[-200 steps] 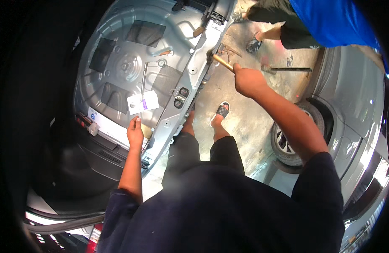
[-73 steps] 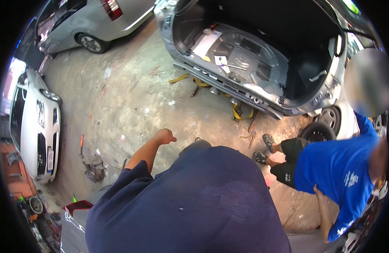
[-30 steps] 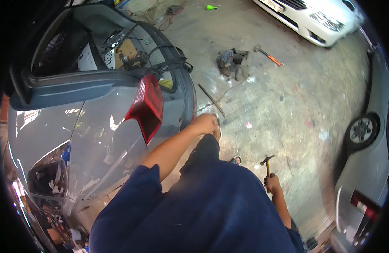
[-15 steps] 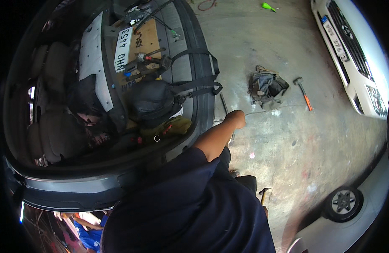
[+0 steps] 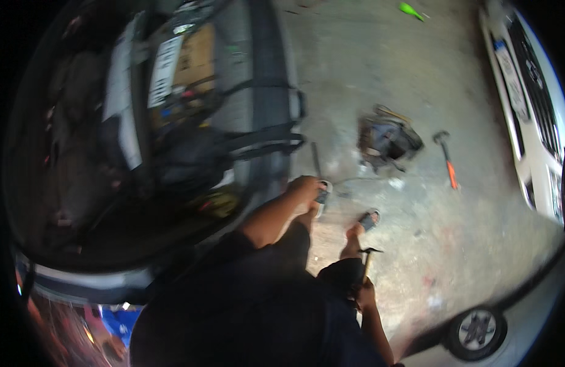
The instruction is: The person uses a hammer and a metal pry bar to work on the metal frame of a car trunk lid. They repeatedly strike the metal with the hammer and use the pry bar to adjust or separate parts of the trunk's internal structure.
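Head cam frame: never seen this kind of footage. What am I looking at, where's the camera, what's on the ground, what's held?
There is no machine here: a person wears a wide fisheye camera on the head, looking down, so straight edges bend near the rim. The dark shape at the bottom is their own body. The right hand grips a hammer low by the leg. The left hand is out in front, closed, near the open rear of a car; whether it holds anything is unclear. On the concrete floor lie a tool bag, an orange-handled hammer and a small green thing. A white car stands at right.
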### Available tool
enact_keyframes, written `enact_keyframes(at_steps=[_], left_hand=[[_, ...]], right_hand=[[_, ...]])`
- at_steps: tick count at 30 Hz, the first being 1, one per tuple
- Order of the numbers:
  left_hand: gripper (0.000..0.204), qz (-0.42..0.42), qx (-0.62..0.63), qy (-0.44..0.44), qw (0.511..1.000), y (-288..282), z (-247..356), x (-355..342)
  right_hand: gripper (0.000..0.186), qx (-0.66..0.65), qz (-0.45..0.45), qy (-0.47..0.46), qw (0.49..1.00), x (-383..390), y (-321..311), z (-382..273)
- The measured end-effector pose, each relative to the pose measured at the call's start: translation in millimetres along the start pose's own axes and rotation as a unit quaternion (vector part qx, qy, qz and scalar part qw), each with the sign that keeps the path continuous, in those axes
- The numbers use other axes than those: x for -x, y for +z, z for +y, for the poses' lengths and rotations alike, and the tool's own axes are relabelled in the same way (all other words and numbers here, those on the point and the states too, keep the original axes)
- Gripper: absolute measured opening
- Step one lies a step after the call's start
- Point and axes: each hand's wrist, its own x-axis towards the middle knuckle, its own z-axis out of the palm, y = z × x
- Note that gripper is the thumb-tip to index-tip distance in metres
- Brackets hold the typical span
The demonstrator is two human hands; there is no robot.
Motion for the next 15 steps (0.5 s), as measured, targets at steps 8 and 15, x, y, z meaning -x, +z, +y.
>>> enact_keyframes(at_steps=[8, 15], left_hand=[[0.036, 0.059, 0.015, 0.219, 0.974, 148.9, 121.5, -199.5], [0.041, -0.176, -0.226, 0.098, 0.953, 207.5, 192.2, -399.3]], right_hand=[[0.017, -0.029, 0.028, 0.085, 0.996, -52.1, -34.8, 41.4], [0.012, -0.161, 0.07, 0.14, 0.974, -55.1, -45.3, 42.7]])
